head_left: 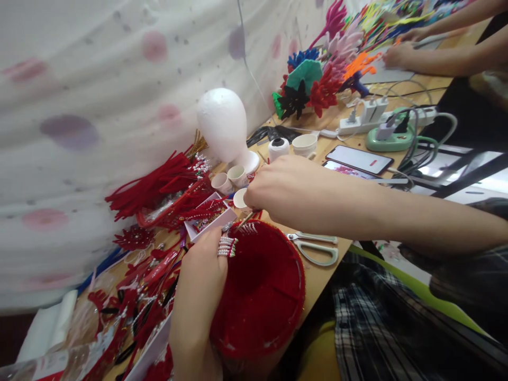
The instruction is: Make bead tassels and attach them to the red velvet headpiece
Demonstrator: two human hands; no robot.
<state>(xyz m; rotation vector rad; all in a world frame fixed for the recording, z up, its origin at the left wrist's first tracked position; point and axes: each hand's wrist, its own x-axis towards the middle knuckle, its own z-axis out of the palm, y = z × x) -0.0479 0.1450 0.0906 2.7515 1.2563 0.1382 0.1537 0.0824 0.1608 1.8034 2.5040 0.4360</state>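
A deep red, bowl-shaped fabric piece (262, 286), perhaps a hat, lies tilted with its hollow side up and a beaded rim. My left hand (200, 270) grips its left rim, the thumb side near rows of small white pearl beads (227, 246). More white beads (250, 228) sit inside the far rim. Above that rim, my right hand (273, 182) is closed on a thin wooden stick (245, 220), whose tip points down at the rim near my left thumb. The left fingers are mostly hidden.
Scissors (315, 247) lie right of the red piece. Beyond are paper cups (237, 176), a white foam head (222, 124), phones (359, 160) and power strips (391, 138). Red craft stems (159, 182) crowd the left. Another person's hands (399, 55) work at the far right.
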